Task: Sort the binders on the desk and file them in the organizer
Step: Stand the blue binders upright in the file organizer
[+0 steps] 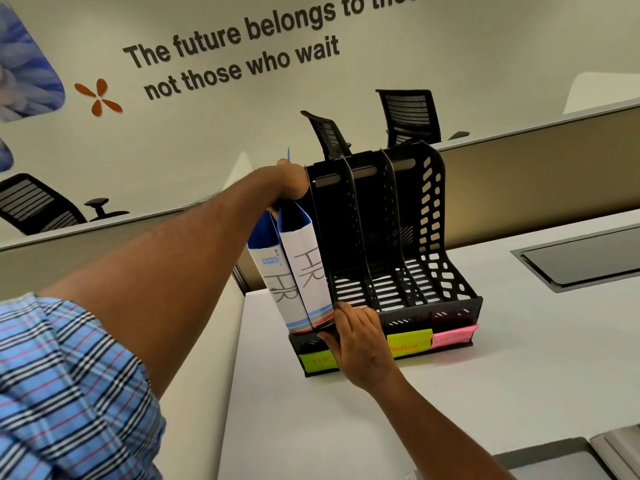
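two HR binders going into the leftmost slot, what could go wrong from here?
1. The black plastic slotted organizer sits near the white desk's left edge; pushing the two white HR-marked binders could slide it, though the right hand braces its front.
2. The left hand's grip on the binder tops is partly hidden; a slip could tip them leftward.
3. The right hand covers the yellow-green HR label.

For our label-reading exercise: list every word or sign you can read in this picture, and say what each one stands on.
"The future belongs to tho…" / "not those who wait": wall lettering, first line cut off by the frame.
"HR": right binder spine, handwritten.
"SRS" and "HR": left binder spine.
"HR": left yellow-green label on the organizer.
Second yellow-green label: ends "…NANCE", rest hidden by the right hand.
Pink label: unreadable.
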`<state>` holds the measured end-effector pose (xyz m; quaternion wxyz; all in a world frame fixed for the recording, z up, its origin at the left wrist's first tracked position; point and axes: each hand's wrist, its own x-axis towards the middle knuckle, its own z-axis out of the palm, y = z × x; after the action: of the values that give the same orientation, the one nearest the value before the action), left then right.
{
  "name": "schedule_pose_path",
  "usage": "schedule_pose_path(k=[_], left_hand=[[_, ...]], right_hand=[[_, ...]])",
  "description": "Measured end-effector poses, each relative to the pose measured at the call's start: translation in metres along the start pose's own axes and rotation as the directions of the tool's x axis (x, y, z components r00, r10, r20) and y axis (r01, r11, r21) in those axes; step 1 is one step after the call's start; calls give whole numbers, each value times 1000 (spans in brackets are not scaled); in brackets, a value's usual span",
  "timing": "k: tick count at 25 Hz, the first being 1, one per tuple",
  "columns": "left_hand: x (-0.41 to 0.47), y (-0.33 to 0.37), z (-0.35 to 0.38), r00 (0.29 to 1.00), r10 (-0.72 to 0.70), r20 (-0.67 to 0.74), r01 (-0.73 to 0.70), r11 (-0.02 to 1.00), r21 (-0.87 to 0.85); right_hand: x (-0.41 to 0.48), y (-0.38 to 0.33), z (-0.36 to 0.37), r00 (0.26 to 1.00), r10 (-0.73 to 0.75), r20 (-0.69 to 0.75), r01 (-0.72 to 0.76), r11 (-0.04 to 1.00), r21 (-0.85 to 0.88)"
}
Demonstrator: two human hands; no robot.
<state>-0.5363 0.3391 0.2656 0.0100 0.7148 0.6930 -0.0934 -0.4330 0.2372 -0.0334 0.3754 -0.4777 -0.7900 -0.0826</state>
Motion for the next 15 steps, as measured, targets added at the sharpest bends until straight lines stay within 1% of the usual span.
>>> schedule_pose_path(k=[1, 2, 3, 4, 5, 6, 7, 9, 11, 13, 15], left_hand=[[0, 2, 0, 998, -51, 26, 51, 999, -8], [-6, 5, 1, 995, -74, 64, 60, 980, 190], [-10, 8, 3, 997, -29, 65, -1, 903, 430], [-11, 10, 2, 996, 0, 94, -56, 800, 597], [-10, 10, 2, 995, 27, 98, -88, 711, 697], [-12, 11, 1, 995, 53, 90, -103, 666, 739], [-14, 12, 0, 994, 83, 73, -110, 662, 741], [-16, 11, -1, 990, 119, 82, -139, 618, 774], [-15, 10, -2, 984, 137, 116, -175, 584, 792], [-18, 11, -3, 980, 162, 117, -193, 606, 772], [-16, 9, -3, 982, 162, 98, -180, 633, 753]], right_hand=[[2, 0, -2, 1000, 15, 20, -16, 1000, 14], [4, 0, -5, 998, 26, 52, -28, 999, 37], [5, 0, -7, 996, 30, 88, -35, 997, 63], [5, 1, -9, 993, 27, 119, -38, 995, 88], [6, 2, -10, 990, 21, 139, -38, 992, 117], [7, 2, -11, 989, 16, 145, -38, 988, 153], [7, 2, -12, 991, 18, 131, -43, 982, 186], [7, 1, -12, 997, 43, 58, -55, 973, 225], [7, 0, -10, 997, 73, -15, -67, 971, 229], [6, -2, -7, 996, 82, -28, -74, 973, 220], [7, -2, -7, 997, 79, 3, -78, 972, 220]])
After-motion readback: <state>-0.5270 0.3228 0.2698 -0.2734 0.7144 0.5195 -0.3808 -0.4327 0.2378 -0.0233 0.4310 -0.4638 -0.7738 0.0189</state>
